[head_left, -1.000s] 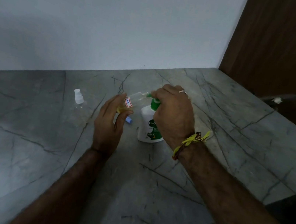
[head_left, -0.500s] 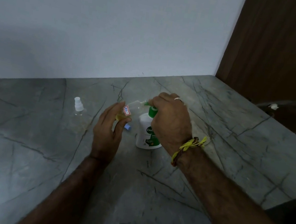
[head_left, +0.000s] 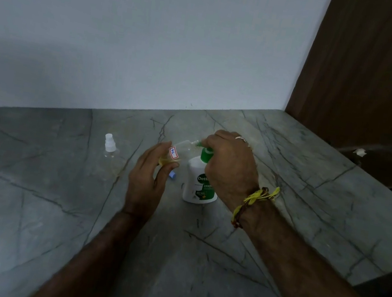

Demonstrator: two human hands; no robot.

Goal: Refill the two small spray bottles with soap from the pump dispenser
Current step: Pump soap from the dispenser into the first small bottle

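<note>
Head view, 1 frame, grey veined stone counter [head_left: 197,264] against a white wall.

Item 1: small spray bottle [head_left: 181,147], clear, red-bordered label, held tilted with its open neck up against the green nozzle of the pump dispenser [head_left: 201,181]. A little yellowish liquid sits at its lower end. Left hand [head_left: 146,182] pinches it near the base, thumb and fingers closed on the bottle.

Item 2: pump dispenser, white body, green collar, standing upright on the counter just right of the left hand. Right hand [head_left: 230,167] lies over its head, fingers curled down around the pump; a ring and a yellow thread wristband show.

Item 3: second spray bottle [head_left: 110,145], clear with a white cap on, upright, well apart to the left, untouched.

Item 4: small blue-tipped piece [head_left: 173,175] on the counter below the held bottle, probably its removed sprayer top.

Risks, judged: the bottle neck is narrow, so a slight slip off the nozzle would send soap over the fingers and counter. A hard press could tip the dispenser or overshoot. Soapy fingers could lose the tilted bottle.

Not legible: the nozzle-to-neck joint is partly covered by the right hand, so whether soap is flowing cannot be told. Fill level is dim. The dispenser label is cut off by the wrist.
</note>
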